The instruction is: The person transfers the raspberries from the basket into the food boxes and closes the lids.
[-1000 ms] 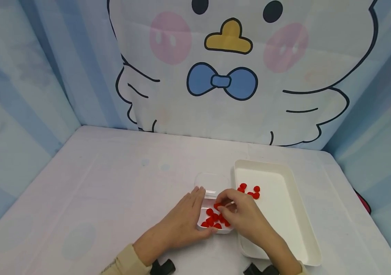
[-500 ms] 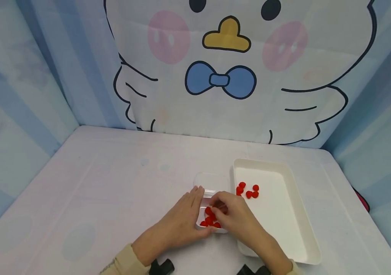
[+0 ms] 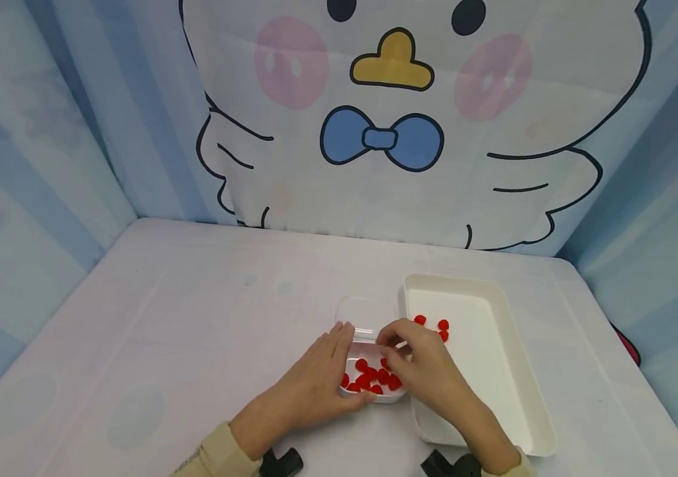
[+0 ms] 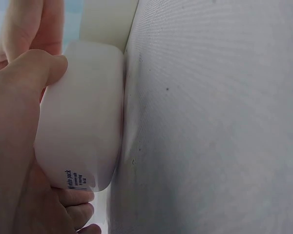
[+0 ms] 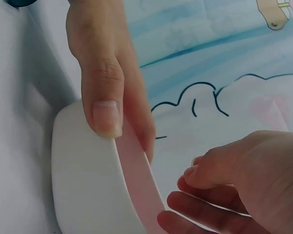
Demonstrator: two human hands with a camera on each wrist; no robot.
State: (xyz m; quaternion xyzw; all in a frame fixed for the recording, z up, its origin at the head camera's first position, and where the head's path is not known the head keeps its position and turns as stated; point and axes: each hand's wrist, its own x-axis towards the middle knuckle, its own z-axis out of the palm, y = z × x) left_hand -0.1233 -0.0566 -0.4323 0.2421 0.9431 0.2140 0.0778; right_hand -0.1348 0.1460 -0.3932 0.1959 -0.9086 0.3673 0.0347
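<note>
A small clear-lidded white plastic box (image 3: 388,399) stands on the table holding several small red pompoms (image 3: 363,382). My left hand (image 3: 309,381) holds it at the left, long fingers along the side wall and thumb at the near rim. In the left wrist view the thumb lies on the edge of the box (image 4: 85,112), with printed text on its wall. Over the box's right side is my right hand (image 3: 428,364), fingers loosely bent; no pompom shows between them. In the right wrist view, the right hand (image 5: 229,185) reaches over the box rim, thumb near the index finger.
A large white tray (image 3: 494,371) sits right beside the box, with several more red pompoms (image 3: 443,325) near its back left corner. The box's transparent lid (image 3: 365,313) is folded back behind it. A patterned fabric backdrop (image 3: 375,199) rises behind the table.
My right hand held a red pompom over the box, dipped left and down among the others, then lifted back right without one showing. A pompom now shows at the box's left edge.
</note>
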